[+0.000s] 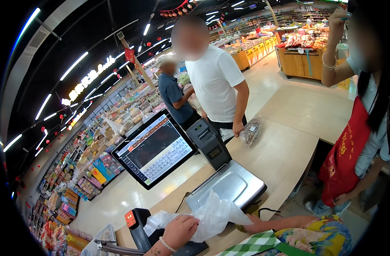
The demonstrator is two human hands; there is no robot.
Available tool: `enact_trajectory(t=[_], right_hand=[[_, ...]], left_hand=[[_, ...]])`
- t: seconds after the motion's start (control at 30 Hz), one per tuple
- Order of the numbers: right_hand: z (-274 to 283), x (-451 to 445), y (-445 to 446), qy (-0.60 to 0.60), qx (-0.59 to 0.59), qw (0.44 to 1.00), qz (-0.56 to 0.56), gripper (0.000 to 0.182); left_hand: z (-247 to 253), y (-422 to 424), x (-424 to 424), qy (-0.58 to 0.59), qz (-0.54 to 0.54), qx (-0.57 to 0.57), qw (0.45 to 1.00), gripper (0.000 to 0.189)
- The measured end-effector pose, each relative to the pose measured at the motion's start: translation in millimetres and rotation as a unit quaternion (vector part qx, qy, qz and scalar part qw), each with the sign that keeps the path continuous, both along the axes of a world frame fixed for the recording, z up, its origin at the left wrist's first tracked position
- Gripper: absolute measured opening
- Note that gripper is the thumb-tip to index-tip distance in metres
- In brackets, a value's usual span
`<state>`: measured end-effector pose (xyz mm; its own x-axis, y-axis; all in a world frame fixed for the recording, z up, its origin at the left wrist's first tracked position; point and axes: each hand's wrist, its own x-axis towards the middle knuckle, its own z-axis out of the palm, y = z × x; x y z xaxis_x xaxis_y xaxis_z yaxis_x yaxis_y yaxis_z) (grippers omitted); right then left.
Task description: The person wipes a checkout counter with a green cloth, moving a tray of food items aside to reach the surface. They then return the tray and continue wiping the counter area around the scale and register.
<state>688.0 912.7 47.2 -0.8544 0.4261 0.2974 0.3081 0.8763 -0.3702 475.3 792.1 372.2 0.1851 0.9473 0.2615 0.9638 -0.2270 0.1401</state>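
A thin translucent plastic bag [215, 212] stretches between my hands, partly over the near edge of the metal weighing plate [228, 184]. My left hand [181, 228], a beaded bracelet at its wrist, grips the bag with curled fingers; its thumb is hidden. At the bag's other end is my right hand [255, 224], closed on the plastic, most of its fingers hidden. Something greenish shows under that hand, too covered to name. Beyond the plate rise the scale's label printer [208, 144] and a lit touchscreen [155, 148] with a keypad.
A black device with an orange top [131, 219] stands left of the bag. Across the wooden counter [278, 150], a person in a white shirt [214, 83] holds a clear bag of brown goods [251, 131]. At right stands a co-worker in a red apron [345, 153].
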Motion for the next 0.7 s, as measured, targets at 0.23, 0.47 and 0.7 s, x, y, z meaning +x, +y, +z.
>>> enact_trajectory(t=[0.23,0.47,0.7], right_hand=[[-6,-40,-27,-0.055,0.057,0.985,0.151,0.023],[-1,-88,-50,-0.083,0.015,0.949,0.304,0.038],[-11,-77,-31,-0.091,-0.01,0.96,0.263,0.028]], left_hand=[[-25,17,-19,-0.048,-0.004,-0.065,0.997,0.014],[-28,13,-22,-0.026,-0.011,-0.041,0.999,0.012],[-37,19,-29,-0.025,0.015,-0.054,0.998,0.012]])
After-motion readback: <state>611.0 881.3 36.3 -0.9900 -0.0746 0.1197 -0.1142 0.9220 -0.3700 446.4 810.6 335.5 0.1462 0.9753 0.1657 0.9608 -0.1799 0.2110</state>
